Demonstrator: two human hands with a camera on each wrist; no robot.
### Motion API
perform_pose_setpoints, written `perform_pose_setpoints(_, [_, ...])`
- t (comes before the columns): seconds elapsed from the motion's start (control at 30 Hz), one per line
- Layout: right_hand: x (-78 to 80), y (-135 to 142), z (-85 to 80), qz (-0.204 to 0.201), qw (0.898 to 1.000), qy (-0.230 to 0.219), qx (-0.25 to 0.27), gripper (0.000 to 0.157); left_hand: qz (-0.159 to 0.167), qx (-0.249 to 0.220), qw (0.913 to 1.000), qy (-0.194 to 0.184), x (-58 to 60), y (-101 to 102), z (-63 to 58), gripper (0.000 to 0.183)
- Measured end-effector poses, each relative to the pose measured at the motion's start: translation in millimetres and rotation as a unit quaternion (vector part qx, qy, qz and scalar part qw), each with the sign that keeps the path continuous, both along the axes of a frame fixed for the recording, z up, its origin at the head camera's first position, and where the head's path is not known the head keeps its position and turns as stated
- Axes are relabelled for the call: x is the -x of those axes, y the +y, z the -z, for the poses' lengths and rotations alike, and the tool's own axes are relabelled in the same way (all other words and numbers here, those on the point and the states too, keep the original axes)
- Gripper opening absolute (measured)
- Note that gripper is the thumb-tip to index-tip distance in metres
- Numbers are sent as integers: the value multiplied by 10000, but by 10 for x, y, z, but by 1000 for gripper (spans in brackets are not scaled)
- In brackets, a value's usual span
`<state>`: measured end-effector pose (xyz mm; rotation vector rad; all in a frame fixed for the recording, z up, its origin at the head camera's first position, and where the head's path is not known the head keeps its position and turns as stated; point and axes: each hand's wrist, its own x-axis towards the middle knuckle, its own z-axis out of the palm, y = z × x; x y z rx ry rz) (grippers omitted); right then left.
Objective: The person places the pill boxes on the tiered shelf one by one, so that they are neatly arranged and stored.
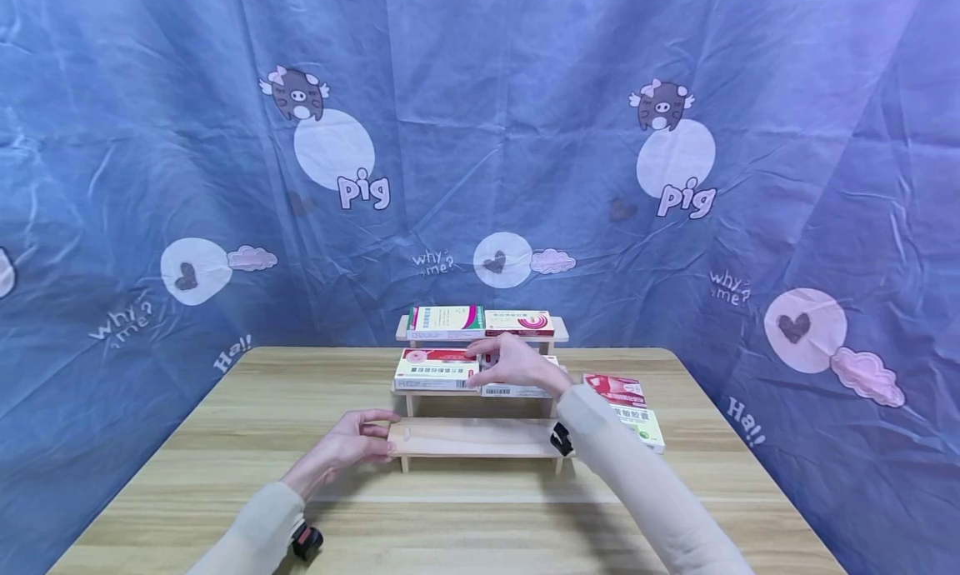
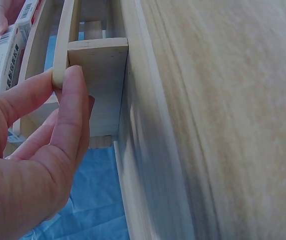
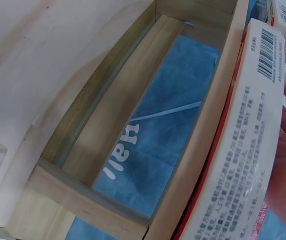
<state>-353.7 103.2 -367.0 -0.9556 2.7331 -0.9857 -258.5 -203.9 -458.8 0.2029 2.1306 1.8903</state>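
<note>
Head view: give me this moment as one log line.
left hand: pinches bottom tier, left end | right hand: touches left middle-tier box | top tier: two boxes | table: red box, green-white box

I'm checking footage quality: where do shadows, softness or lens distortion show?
Head view: a soft shadow falls on the tabletop beside the right sleeve; left wrist view: the tabletop's grain at the right looks soft; right wrist view: edges of the near box and wooden shelf bow, suggesting lens distortion.
</note>
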Motion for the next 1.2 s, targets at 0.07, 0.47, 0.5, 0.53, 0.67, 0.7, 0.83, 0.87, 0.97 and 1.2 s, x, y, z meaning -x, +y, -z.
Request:
perform_pose_setpoints(0.07, [4,-10,15,-12,10000,-31,-2,53,-12,13,10000,-1,-3,1,1,61])
perform_pose_setpoints(0.47, [8,-22,74,-97,9999,-18,-91,63,-124,74,9999,-43,-9,13,4,61])
perform_pose_setpoints(0.5, [6,-25,72,-97,9999,1,-112,63,-133,77,9999,-41,-9,14,3,61])
perform_pose_setpoints(0.53, [7,-28,72,-101,9998,21,-143,64,-141,86,9999,-38,-9,15,1,61])
perform_pose_setpoints(0.67, [6,-33,70,-86,9996,116,-242,65,-144,94,9998,-38,-7,15,-1,61])
perform_pose_setpoints(0.7, [6,-31,72,-80,9996,116,-230,66,-137,94,9999,-35,-7,14,-2,61])
perform_pose_setpoints(0.83, [5,-11,75,19,9999,49,-104,66,-118,102,9999,-38,-11,16,-8,61])
perform_pose_setpoints(0.87, [4,-3,75,48,10000,19,-73,65,-110,108,9999,-40,-12,17,-11,61])
perform_pose_setpoints(0.97, [1,23,62,77,9999,-35,54,59,-100,138,9998,-53,-17,20,-20,62])
perform_pose_setpoints(1.2, [15,47,36,-18,9984,-123,547,49,-74,154,9998,-33,-3,10,-13,61])
